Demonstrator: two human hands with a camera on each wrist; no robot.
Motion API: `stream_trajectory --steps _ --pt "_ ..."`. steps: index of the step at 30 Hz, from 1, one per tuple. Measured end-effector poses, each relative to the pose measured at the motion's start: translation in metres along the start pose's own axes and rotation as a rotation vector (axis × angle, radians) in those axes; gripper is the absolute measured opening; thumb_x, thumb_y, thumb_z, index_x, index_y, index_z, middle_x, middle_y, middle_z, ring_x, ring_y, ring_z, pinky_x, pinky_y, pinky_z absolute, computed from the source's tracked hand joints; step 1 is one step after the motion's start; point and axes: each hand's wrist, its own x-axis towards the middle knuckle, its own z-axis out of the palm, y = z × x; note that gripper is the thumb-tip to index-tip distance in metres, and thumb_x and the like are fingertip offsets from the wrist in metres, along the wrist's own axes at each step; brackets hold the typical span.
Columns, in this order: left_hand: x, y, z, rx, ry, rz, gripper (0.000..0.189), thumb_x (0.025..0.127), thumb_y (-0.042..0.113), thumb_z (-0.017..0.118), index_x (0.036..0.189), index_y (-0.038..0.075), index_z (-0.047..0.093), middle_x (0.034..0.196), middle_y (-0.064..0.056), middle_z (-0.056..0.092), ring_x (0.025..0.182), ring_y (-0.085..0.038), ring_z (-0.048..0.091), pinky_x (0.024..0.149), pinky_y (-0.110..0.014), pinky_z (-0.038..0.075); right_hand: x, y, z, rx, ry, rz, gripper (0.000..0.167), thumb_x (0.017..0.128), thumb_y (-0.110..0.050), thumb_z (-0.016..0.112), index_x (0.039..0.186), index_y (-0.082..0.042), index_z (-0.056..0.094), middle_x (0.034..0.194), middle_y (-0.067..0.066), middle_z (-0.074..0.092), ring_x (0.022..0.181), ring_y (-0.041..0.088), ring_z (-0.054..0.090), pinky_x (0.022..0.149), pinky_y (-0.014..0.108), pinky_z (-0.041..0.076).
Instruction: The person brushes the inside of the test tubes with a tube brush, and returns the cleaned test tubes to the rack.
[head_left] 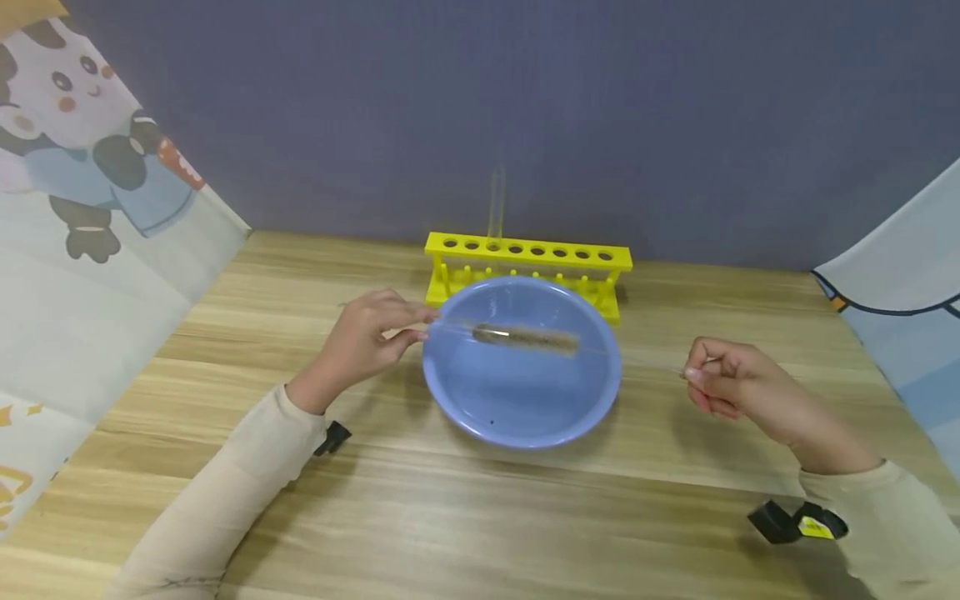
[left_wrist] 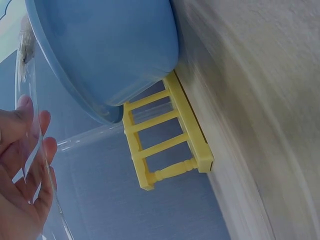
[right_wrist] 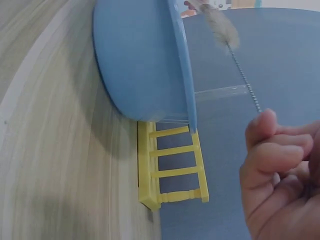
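Note:
My left hand [head_left: 367, 337] pinches a clear glass test tube [left_wrist: 30, 85] between thumb and fingers, at the left rim of a blue basin [head_left: 517, 408]. The tube lies almost level over the basin, its mouth toward the right. A test tube brush [head_left: 551, 341] with tan bristles sits partly inside that mouth, and the rest of its bristles show outside. To the right of the basin, my right hand [head_left: 731, 383] grips the end of the brush's twisted wire handle [right_wrist: 243, 77] with curled fingers.
Behind the basin stands a yellow test tube rack [head_left: 624, 257] with a row of holes. One clear test tube [head_left: 497, 200] stands upright in it. A dark blue panel [head_left: 675, 125] rises behind the wooden table [head_left: 480, 533]. Black straps [head_left: 776, 522] hang at both wrists.

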Motion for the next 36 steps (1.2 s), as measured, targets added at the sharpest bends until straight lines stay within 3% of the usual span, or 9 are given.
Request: stream_trajectory --steps 9,14,17,22,24,26,30,32,36 --pt "0.003 0.001 -0.005 -0.006 -0.078 -0.017 0.026 0.073 0.005 0.078 0.099 0.004 0.074 0.094 -0.006 0.073 0.077 -0.019 0.065 0.063 -0.031 0.05 0.004 -0.006 0.011 -0.309 0.196 -0.032 0.017 0.096 0.006 0.045 0.081 -0.003 0.048 0.063 0.004 0.056 0.043 0.017 0.038 0.038 0.032 0.029" --pt "0.005 0.002 -0.008 -0.016 -0.14 -0.055 0.023 0.076 0.004 0.076 0.099 0.004 0.074 0.094 -0.007 0.073 0.078 -0.019 0.065 0.062 -0.032 0.051 0.008 -0.005 0.02 -0.471 0.3 -0.065 0.02 0.093 0.007 0.051 0.08 -0.008 0.053 0.059 -0.002 0.052 0.042 0.01 0.036 0.036 0.027 0.029" --pt "0.007 0.004 -0.01 -0.04 -0.174 -0.1 0.023 0.078 0.003 0.075 0.101 0.004 0.073 0.093 -0.008 0.073 0.076 -0.017 0.065 0.059 -0.03 0.049 0.011 -0.002 0.023 -0.585 0.364 -0.124 0.023 0.089 0.009 0.056 0.079 -0.012 0.055 0.059 -0.008 0.05 0.043 0.006 0.036 0.037 0.022 0.029" --pt "0.006 0.006 -0.013 -0.093 -0.255 -0.191 0.024 0.078 0.003 0.074 0.103 0.004 0.073 0.095 -0.008 0.072 0.071 -0.013 0.061 0.059 -0.028 0.049 0.016 0.006 0.028 -0.793 0.417 -0.295 0.032 0.078 0.018 0.062 0.079 -0.013 0.055 0.066 -0.009 0.056 0.051 -0.002 0.039 0.043 0.013 0.031" --pt "0.006 0.006 -0.013 -0.12 -0.289 -0.225 0.024 0.079 0.003 0.074 0.103 0.003 0.073 0.097 -0.009 0.072 0.071 -0.013 0.062 0.061 -0.028 0.051 0.018 0.009 0.028 -0.854 0.43 -0.369 0.028 0.082 0.015 0.058 0.079 -0.012 0.055 0.068 -0.008 0.057 0.053 -0.003 0.038 0.045 0.012 0.032" --pt "0.006 0.006 -0.013 -0.141 -0.316 -0.254 0.023 0.08 0.003 0.073 0.103 0.003 0.073 0.098 -0.009 0.072 0.072 -0.013 0.063 0.063 -0.028 0.052 0.02 0.013 0.028 -0.903 0.435 -0.433 0.019 0.092 0.002 0.05 0.079 -0.011 0.054 0.068 -0.007 0.057 0.053 -0.004 0.038 0.046 0.012 0.032" --pt "0.005 0.007 -0.014 -0.169 -0.356 -0.313 0.022 0.081 0.004 0.072 0.103 0.003 0.073 0.099 -0.008 0.072 0.072 -0.012 0.062 0.064 -0.028 0.051 0.024 0.017 0.029 -0.993 0.433 -0.523 0.038 0.102 -0.028 0.03 0.079 -0.009 0.053 0.068 -0.006 0.057 0.054 -0.004 0.038 0.046 0.014 0.035" --pt "0.006 0.006 -0.015 -0.185 -0.368 -0.34 0.021 0.082 0.005 0.072 0.103 0.004 0.073 0.1 -0.008 0.072 0.071 -0.011 0.061 0.064 -0.028 0.05 0.025 0.018 0.03 -1.034 0.433 -0.557 0.042 0.102 -0.03 0.027 0.078 -0.009 0.053 0.067 -0.006 0.058 0.053 -0.002 0.04 0.047 0.016 0.038" --pt "0.008 0.005 -0.015 -0.25 -0.396 -0.389 0.02 0.083 0.005 0.07 0.103 0.003 0.073 0.098 -0.009 0.072 0.064 -0.01 0.055 0.057 -0.025 0.045 0.029 0.019 0.031 -1.099 0.448 -0.64 0.038 0.1 -0.019 0.025 0.076 -0.006 0.052 0.066 -0.001 0.06 0.051 0.006 0.049 0.048 0.023 0.045"
